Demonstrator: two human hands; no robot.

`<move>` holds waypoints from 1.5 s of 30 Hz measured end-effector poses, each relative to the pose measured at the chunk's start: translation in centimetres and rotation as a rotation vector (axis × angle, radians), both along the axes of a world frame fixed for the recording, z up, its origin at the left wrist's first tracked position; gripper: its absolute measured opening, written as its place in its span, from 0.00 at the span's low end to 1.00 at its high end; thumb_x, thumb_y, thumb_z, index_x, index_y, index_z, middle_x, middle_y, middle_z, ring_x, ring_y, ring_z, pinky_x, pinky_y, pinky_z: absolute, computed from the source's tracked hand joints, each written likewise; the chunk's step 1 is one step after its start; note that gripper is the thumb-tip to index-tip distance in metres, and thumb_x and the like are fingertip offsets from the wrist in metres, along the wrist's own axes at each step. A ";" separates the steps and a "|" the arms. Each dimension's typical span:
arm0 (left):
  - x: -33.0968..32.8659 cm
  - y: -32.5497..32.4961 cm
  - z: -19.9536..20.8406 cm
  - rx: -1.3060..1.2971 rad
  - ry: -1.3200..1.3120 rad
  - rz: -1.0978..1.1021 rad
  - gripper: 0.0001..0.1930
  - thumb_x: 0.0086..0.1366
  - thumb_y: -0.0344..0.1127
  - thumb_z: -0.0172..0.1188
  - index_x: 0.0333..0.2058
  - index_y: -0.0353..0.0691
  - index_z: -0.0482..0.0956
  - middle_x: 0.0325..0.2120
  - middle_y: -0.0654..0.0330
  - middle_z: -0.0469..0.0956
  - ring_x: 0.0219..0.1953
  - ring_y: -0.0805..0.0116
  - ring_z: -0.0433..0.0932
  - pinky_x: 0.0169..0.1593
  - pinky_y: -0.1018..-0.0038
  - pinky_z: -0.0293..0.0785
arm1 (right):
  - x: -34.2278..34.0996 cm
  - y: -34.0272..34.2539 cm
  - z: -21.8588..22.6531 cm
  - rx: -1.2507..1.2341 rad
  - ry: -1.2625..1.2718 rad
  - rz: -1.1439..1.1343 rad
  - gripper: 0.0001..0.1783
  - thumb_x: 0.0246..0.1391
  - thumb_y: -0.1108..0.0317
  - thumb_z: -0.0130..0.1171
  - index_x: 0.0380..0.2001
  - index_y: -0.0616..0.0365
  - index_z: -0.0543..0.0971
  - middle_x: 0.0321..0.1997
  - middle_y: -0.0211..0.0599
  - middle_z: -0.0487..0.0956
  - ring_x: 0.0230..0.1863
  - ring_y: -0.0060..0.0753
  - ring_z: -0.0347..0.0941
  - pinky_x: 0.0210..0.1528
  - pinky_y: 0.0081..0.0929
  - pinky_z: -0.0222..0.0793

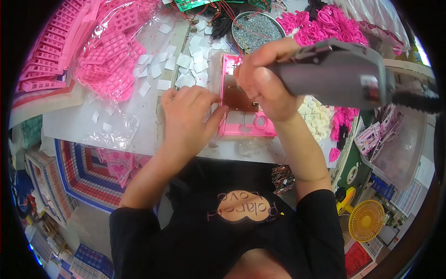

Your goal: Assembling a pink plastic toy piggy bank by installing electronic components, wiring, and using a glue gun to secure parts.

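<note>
My right hand (272, 83) is wrapped round a grey electric screwdriver (334, 76), whose body lies to the right with a black cord at its end. Its tip is hidden behind my fingers, over a brown circuit board (238, 98). That board sits inside a pink plastic casing (232, 131) on the worktable in front of me. With curled fingers, my left hand (188, 111) holds the casing's left edge, thumb and forefinger against the rim beside the board. A thin wire runs near the casing's lower part.
Small white squares (183, 60) lie scattered left of the casing. Beyond it stands a round tin of screws (258, 31). Pink parts (320, 25) and cream pieces (316, 118) are heaped to the right; bagged pink keypads (111, 60) lie left. A yellow fan (367, 220) stands lower right.
</note>
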State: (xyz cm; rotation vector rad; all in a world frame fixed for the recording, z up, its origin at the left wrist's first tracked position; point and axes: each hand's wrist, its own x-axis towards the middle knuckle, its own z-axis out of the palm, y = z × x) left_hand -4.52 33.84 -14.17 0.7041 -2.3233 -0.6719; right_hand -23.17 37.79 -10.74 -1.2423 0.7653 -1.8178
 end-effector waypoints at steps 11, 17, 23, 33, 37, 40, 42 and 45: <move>0.9 1.4 0.5 -0.014 0.040 -0.109 0.09 0.52 0.32 0.73 0.31 0.47 0.82 0.29 0.66 0.78 0.35 0.66 0.75 0.44 0.64 0.58 | 0.3 -1.0 -1.1 0.048 0.203 -0.075 0.11 0.60 0.75 0.60 0.37 0.59 0.66 0.19 0.34 0.70 0.18 0.21 0.63 0.20 0.26 0.62; 0.5 1.5 0.4 -0.007 0.022 -0.128 0.08 0.53 0.32 0.73 0.30 0.48 0.82 0.29 0.66 0.77 0.35 0.66 0.75 0.46 0.63 0.58 | 0.1 -1.2 -0.6 0.038 0.096 -0.088 0.12 0.59 0.74 0.61 0.41 0.62 0.68 0.19 0.35 0.71 0.18 0.21 0.64 0.20 0.25 0.62; 0.5 1.6 0.0 0.025 0.030 -0.121 0.08 0.53 0.31 0.72 0.30 0.48 0.81 0.29 0.66 0.78 0.35 0.65 0.75 0.46 0.63 0.58 | 0.1 -1.1 -0.4 0.027 0.144 -0.085 0.11 0.58 0.73 0.62 0.39 0.63 0.70 0.20 0.34 0.72 0.18 0.21 0.66 0.21 0.23 0.64; 0.2 2.0 0.7 -0.011 -0.020 -0.290 0.05 0.55 0.36 0.68 0.30 0.48 0.82 0.29 0.66 0.76 0.36 0.65 0.75 0.47 0.61 0.64 | 0.4 -1.1 -1.0 0.101 0.251 -0.118 0.08 0.57 0.78 0.59 0.35 0.62 0.70 0.20 0.33 0.73 0.18 0.20 0.66 0.23 0.24 0.67; -1.6 3.2 0.7 -0.023 -0.087 -0.437 0.06 0.58 0.34 0.67 0.35 0.46 0.82 0.25 0.64 0.74 0.34 0.61 0.76 0.47 0.61 0.66 | -0.4 -1.3 0.3 0.083 0.109 -0.107 0.05 0.59 0.78 0.55 0.37 0.62 0.70 0.20 0.33 0.71 0.17 0.22 0.65 0.24 0.26 0.67; -3.1 3.1 0.2 -0.132 -0.345 -0.527 0.06 0.59 0.36 0.66 0.34 0.45 0.81 0.23 0.61 0.72 0.33 0.58 0.76 0.45 0.60 0.68 | -3.0 -0.1 1.1 0.131 0.099 -0.084 0.22 0.59 0.73 0.60 0.55 0.63 0.68 0.33 0.42 0.80 0.31 0.28 0.74 0.36 0.29 0.73; -3.2 2.6 0.6 -0.026 -0.273 -0.567 0.05 0.58 0.33 0.66 0.33 0.44 0.80 0.24 0.60 0.73 0.32 0.57 0.76 0.43 0.59 0.69 | -3.4 1.4 2.2 0.161 0.102 -0.161 0.33 0.56 0.70 0.67 0.62 0.62 0.64 0.37 0.39 0.80 0.39 0.28 0.76 0.42 0.28 0.73; -2.3 1.2 1.3 0.157 -0.115 -0.498 0.05 0.57 0.29 0.66 0.33 0.41 0.79 0.26 0.58 0.76 0.31 0.56 0.77 0.39 0.61 0.71 | -2.4 3.3 3.3 0.202 0.208 -0.441 0.28 0.59 0.76 0.60 0.63 0.64 0.68 0.38 0.41 0.82 0.34 0.27 0.77 0.38 0.25 0.74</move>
